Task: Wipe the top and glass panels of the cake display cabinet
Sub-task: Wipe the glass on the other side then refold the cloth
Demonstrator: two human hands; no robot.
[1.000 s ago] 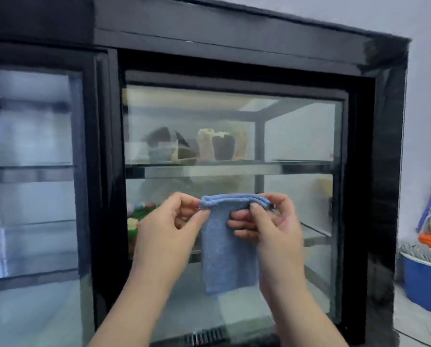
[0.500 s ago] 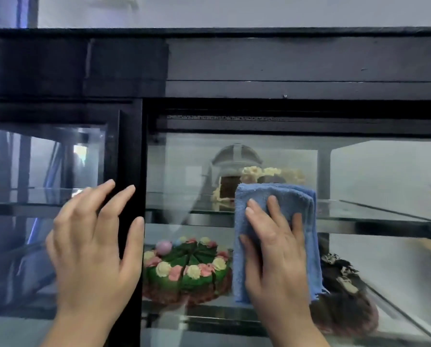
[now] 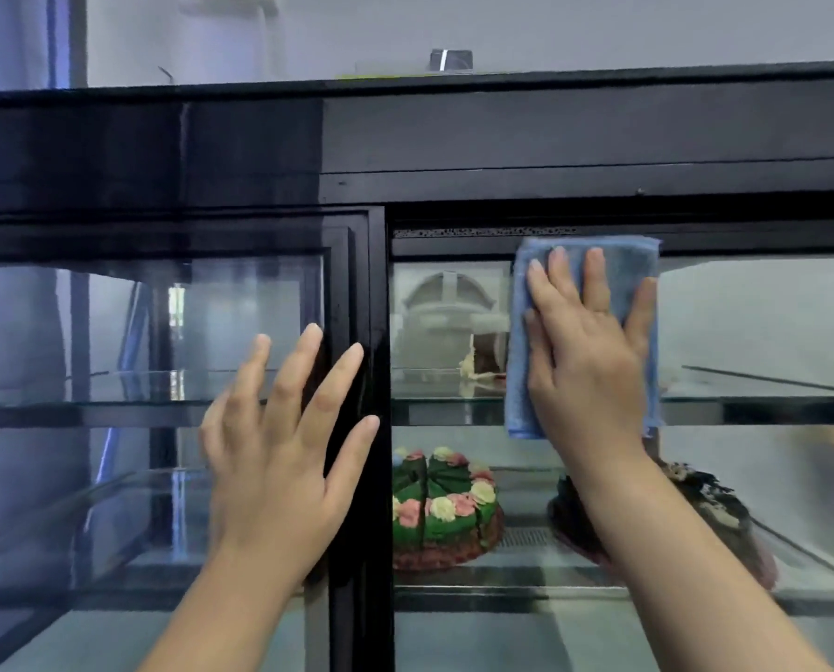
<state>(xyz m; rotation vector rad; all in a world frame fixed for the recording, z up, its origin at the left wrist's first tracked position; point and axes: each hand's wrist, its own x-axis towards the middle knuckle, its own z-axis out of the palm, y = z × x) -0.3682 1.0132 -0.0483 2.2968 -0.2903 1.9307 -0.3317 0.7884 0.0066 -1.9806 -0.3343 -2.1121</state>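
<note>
The black-framed cake display cabinet (image 3: pixel 502 138) fills the view, with two glass door panels. My right hand (image 3: pixel 587 351) lies flat on a folded blue cloth (image 3: pixel 521 332) and presses it against the top of the right glass panel (image 3: pixel 754 322). The cloth's upper edge reaches the panel's black top rail. My left hand (image 3: pixel 284 453) rests with spread fingers on the left glass panel (image 3: pixel 114 332), its fingertips over the black centre frame (image 3: pixel 376 308). It holds nothing.
Inside, a green cake with pink and cream rosettes (image 3: pixel 441 506) and a dark cake (image 3: pixel 715 506) sit on the lower shelf, and a cut cake (image 3: pixel 482 356) on the upper glass shelf. A small silver object (image 3: pixel 450 59) stands on the cabinet top.
A second ago both hands held the cloth by its top edge. Since then the left hand settled on the left panel, and the right hand has slid the cloth up the right glass.
</note>
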